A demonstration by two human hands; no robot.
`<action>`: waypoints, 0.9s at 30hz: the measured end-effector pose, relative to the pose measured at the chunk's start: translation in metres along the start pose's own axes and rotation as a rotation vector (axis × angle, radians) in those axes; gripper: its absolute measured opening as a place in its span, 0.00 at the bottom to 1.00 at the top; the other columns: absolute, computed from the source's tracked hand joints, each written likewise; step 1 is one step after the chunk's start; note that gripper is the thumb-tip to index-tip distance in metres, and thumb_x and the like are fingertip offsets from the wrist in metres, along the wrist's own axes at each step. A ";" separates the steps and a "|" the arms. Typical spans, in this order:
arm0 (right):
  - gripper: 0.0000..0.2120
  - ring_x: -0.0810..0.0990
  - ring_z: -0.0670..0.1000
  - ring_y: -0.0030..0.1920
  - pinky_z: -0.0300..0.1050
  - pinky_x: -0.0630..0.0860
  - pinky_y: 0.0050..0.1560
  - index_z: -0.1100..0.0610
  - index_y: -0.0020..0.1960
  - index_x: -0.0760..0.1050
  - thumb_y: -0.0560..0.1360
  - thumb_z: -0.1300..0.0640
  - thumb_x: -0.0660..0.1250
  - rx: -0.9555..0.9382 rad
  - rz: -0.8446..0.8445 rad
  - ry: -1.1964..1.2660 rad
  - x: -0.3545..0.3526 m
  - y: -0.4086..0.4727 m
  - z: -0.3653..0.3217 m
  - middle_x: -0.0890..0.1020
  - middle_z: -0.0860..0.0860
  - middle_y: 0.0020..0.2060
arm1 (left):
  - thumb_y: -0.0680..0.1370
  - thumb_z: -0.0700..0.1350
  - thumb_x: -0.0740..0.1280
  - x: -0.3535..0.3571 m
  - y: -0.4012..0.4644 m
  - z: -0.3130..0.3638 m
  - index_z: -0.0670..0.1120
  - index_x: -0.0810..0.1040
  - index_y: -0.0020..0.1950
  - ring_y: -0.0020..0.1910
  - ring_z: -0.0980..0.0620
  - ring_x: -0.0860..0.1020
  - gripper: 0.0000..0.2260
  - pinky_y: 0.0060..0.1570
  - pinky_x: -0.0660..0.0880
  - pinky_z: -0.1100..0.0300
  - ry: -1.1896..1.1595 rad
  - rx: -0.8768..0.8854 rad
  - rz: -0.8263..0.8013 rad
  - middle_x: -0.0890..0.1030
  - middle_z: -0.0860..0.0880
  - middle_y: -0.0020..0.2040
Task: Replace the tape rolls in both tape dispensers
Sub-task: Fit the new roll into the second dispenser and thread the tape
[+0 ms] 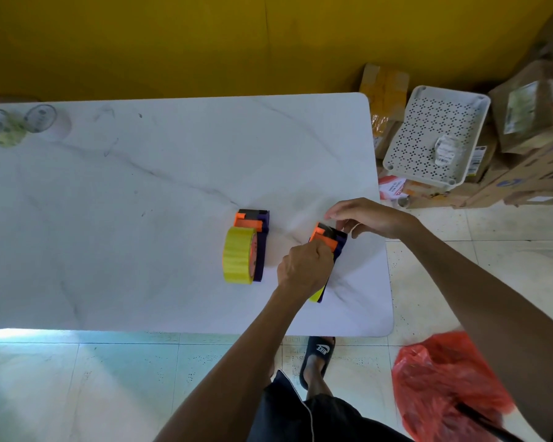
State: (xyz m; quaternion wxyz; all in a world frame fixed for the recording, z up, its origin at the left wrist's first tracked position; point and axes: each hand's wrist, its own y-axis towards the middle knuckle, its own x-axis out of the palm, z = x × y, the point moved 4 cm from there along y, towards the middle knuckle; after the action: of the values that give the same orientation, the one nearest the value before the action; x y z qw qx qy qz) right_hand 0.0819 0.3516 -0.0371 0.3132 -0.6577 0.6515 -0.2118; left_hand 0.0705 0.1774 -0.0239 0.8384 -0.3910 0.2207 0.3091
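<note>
Head view: nearest, the left hand [304, 269] clenches the right dispenser [328, 247], whose yellow roll [316, 295] peeks out below; the right hand [369, 218] pinches at its cutter end (what it pinches, I cannot tell). Left of it stands the second dispenser [253, 247], its roll ridged and glossy. Both look light, stiff plastic; best held by the purple body. Far left of it lie spare rolls [20, 124].
</note>
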 end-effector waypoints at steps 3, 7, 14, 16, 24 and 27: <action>0.08 0.76 0.49 0.45 0.43 0.72 0.43 0.54 0.52 0.82 0.75 0.52 0.68 -0.015 0.045 -0.140 -0.002 0.000 -0.001 0.80 0.52 0.44 | 0.78 0.47 0.51 0.001 0.002 -0.001 0.45 0.69 0.40 0.37 0.43 0.75 0.12 0.37 0.65 0.56 0.038 -0.002 -0.007 0.77 0.45 0.38; 0.04 0.78 0.49 0.42 0.41 0.72 0.37 0.52 0.46 0.81 0.72 0.53 0.71 -0.061 0.132 -0.288 -0.003 0.003 0.001 0.83 0.53 0.44 | 0.79 0.50 0.52 0.004 0.007 0.001 0.45 0.76 0.46 0.47 0.40 0.78 0.15 0.44 0.70 0.53 0.111 0.005 -0.055 0.81 0.43 0.47; 0.04 0.80 0.48 0.43 0.37 0.71 0.39 0.55 0.45 0.82 0.72 0.56 0.72 -0.109 0.190 -0.430 0.010 0.008 0.005 0.81 0.45 0.38 | 0.78 0.54 0.53 0.008 0.012 -0.001 0.46 0.79 0.49 0.51 0.41 0.79 0.18 0.46 0.71 0.52 0.154 -0.017 -0.067 0.81 0.45 0.48; 0.04 0.81 0.49 0.44 0.38 0.73 0.41 0.55 0.45 0.83 0.71 0.57 0.71 -0.108 0.196 -0.404 0.011 0.007 0.005 0.82 0.46 0.39 | 0.78 0.51 0.51 0.010 0.013 -0.002 0.45 0.73 0.43 0.47 0.40 0.78 0.15 0.42 0.69 0.53 0.184 -0.015 -0.090 0.79 0.44 0.45; 0.06 0.79 0.46 0.42 0.36 0.70 0.38 0.56 0.46 0.83 0.72 0.55 0.70 -0.060 0.141 -0.376 0.014 -0.001 0.007 0.82 0.47 0.39 | 0.77 0.56 0.52 0.011 0.018 -0.003 0.48 0.78 0.48 0.51 0.43 0.79 0.19 0.45 0.69 0.53 0.196 -0.032 -0.132 0.81 0.46 0.48; 0.08 0.80 0.48 0.43 0.37 0.72 0.39 0.56 0.47 0.83 0.71 0.52 0.72 -0.061 0.139 -0.392 0.016 -0.004 0.008 0.83 0.48 0.42 | 0.79 0.49 0.49 0.010 0.017 -0.001 0.47 0.70 0.40 0.42 0.41 0.77 0.14 0.38 0.67 0.55 0.189 -0.012 -0.116 0.77 0.44 0.42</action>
State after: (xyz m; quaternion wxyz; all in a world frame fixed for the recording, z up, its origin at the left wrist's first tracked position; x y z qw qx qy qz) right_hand 0.0912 0.3364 -0.0420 0.4276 -0.6489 0.6282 -0.0379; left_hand 0.0660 0.1883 -0.0399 0.8280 -0.4356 0.2738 0.2231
